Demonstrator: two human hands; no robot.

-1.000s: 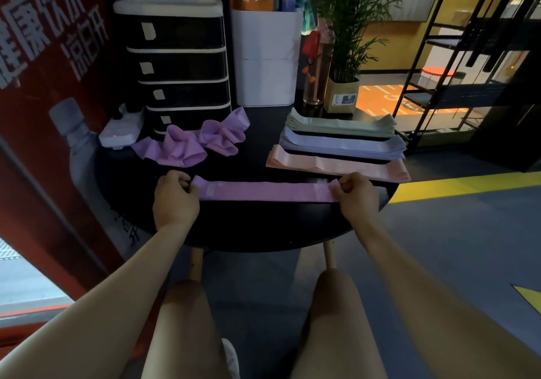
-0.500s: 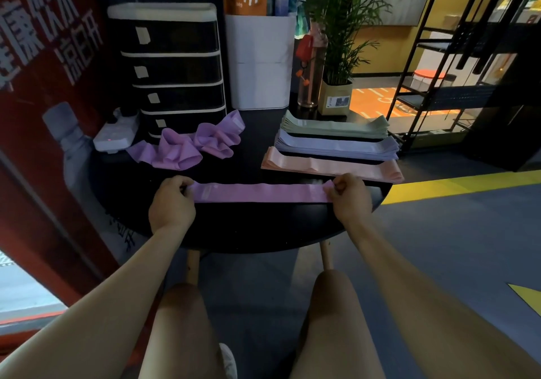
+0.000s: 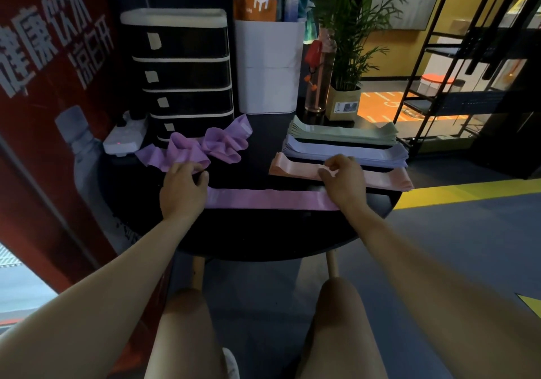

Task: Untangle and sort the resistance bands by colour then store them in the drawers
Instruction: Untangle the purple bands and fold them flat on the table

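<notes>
Drawers [image 3: 181, 86] all closed, contents hidden. Flat purple band [image 3: 272, 199] on bench [image 3: 263, 232] between hands. Left hand [image 3: 183, 191] curled at tangled purple bands [image 3: 205, 150]; grip unclear. Right hand [image 3: 344, 179] pinches pink band [image 3: 386, 181]. Green [image 3: 336, 132], lilac [image 3: 351, 151] stacks behind.

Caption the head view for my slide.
Both hands, left hand and right hand, above flattened purple resistance band on round black table.

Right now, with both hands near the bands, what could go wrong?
The left hand reaches into the purple tangle; a hard pull could tighten its twists. The right hand pinches the pink stack, whose far end already overhangs the table edge, so it may slide off. The flat purple band lies loose and may get dragged.
</notes>
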